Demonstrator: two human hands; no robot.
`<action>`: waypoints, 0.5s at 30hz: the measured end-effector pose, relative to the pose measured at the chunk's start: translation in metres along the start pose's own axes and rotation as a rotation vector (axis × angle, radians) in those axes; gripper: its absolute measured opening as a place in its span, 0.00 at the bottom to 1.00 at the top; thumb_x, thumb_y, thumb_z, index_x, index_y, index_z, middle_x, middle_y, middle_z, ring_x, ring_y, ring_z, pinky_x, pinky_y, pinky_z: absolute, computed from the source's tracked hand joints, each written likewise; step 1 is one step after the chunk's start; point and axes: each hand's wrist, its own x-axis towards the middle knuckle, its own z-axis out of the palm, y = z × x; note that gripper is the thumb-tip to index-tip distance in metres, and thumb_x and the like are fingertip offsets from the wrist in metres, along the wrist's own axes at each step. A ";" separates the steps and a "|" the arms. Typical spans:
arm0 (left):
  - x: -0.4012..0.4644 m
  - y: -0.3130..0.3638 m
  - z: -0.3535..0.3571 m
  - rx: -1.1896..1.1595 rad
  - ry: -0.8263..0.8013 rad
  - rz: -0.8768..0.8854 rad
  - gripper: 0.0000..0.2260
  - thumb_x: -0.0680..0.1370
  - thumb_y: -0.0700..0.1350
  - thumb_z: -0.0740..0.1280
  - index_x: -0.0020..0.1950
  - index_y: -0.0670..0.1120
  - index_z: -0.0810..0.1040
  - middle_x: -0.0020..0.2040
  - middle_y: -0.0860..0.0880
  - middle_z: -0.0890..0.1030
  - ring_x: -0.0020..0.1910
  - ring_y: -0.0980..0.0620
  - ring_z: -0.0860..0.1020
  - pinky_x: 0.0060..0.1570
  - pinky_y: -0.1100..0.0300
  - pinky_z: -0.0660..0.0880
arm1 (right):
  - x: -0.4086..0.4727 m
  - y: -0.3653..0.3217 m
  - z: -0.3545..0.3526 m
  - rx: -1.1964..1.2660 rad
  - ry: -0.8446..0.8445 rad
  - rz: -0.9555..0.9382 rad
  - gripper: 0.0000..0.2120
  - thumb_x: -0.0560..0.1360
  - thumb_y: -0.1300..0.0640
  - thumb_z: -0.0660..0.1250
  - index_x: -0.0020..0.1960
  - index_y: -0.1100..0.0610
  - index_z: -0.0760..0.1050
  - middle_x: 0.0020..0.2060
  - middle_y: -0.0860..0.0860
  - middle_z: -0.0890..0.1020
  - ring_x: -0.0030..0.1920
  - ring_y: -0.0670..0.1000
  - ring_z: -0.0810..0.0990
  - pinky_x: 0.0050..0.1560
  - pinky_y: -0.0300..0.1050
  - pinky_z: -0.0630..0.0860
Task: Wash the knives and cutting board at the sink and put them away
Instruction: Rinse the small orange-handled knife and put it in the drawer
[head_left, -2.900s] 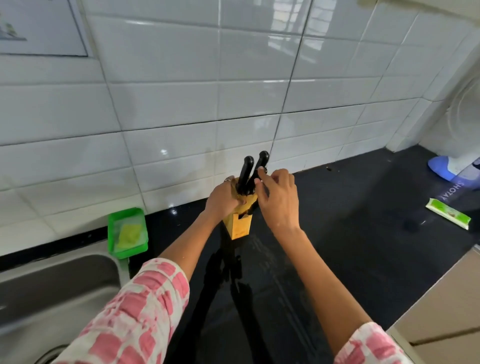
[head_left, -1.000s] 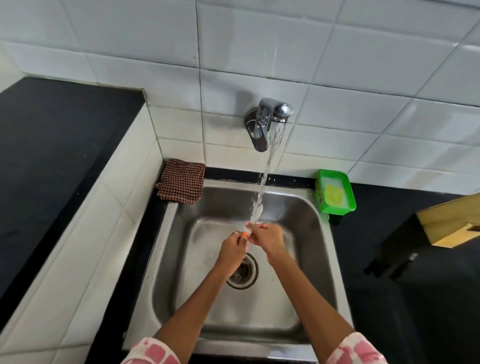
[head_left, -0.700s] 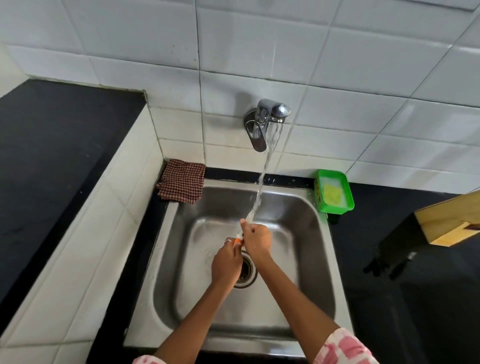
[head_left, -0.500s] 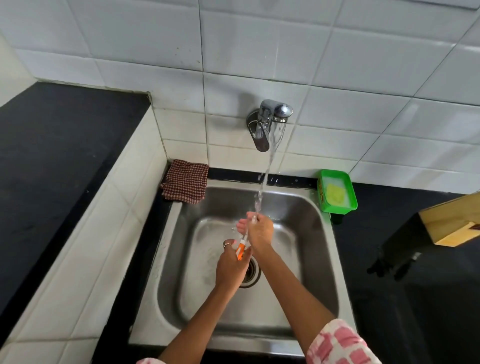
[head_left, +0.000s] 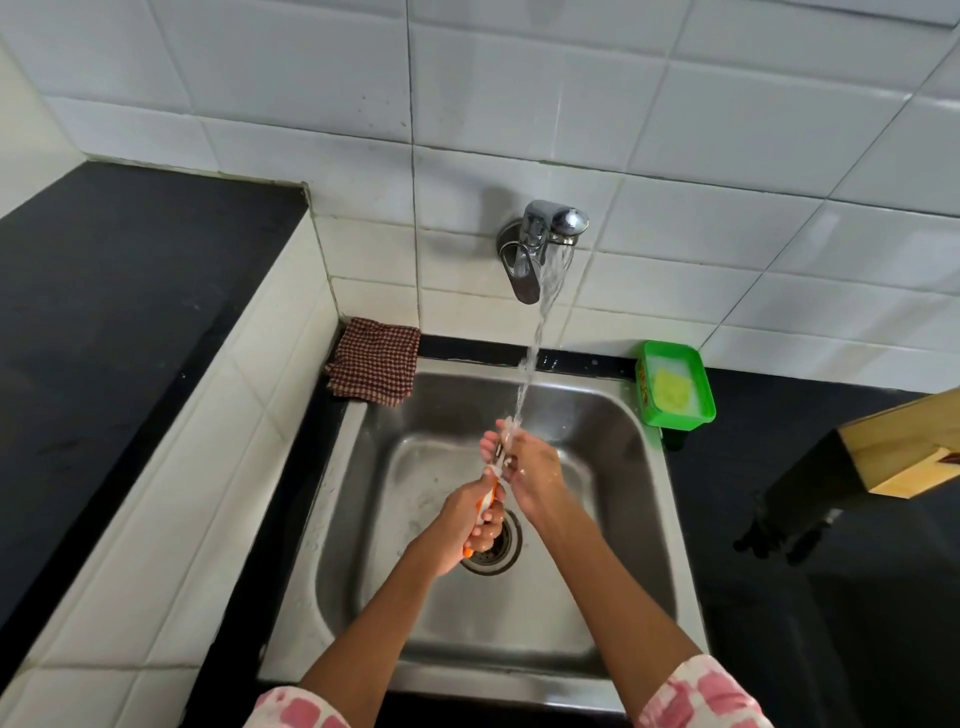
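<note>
Left hand (head_left: 467, 525) curls tightly round the orange handle of a small knife (head_left: 496, 470) above the sink (head_left: 644, 519) drain. Right hand (head_left: 530, 465) wraps its fingers loosely round the blade, under the water running from the tap (head_left: 540, 241).
</note>
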 end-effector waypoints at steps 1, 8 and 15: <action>0.000 0.001 0.000 -0.030 -0.008 0.002 0.17 0.82 0.54 0.52 0.38 0.45 0.68 0.27 0.52 0.62 0.20 0.59 0.57 0.17 0.68 0.52 | -0.001 0.000 0.001 -0.001 -0.045 0.015 0.09 0.78 0.67 0.59 0.55 0.63 0.76 0.40 0.58 0.82 0.37 0.52 0.81 0.40 0.42 0.81; 0.000 0.002 0.015 0.037 -0.033 -0.039 0.20 0.81 0.57 0.51 0.35 0.46 0.65 0.24 0.53 0.63 0.19 0.60 0.57 0.17 0.68 0.53 | 0.006 -0.001 0.014 -0.089 0.239 -0.004 0.16 0.78 0.50 0.61 0.39 0.60 0.76 0.24 0.52 0.72 0.22 0.47 0.68 0.20 0.37 0.67; 0.004 0.011 0.004 0.031 0.019 0.032 0.26 0.80 0.58 0.46 0.36 0.44 0.73 0.28 0.48 0.71 0.23 0.56 0.67 0.20 0.67 0.61 | 0.007 0.005 0.015 -0.255 -0.082 0.006 0.08 0.79 0.63 0.56 0.55 0.55 0.70 0.42 0.57 0.81 0.39 0.53 0.81 0.40 0.46 0.79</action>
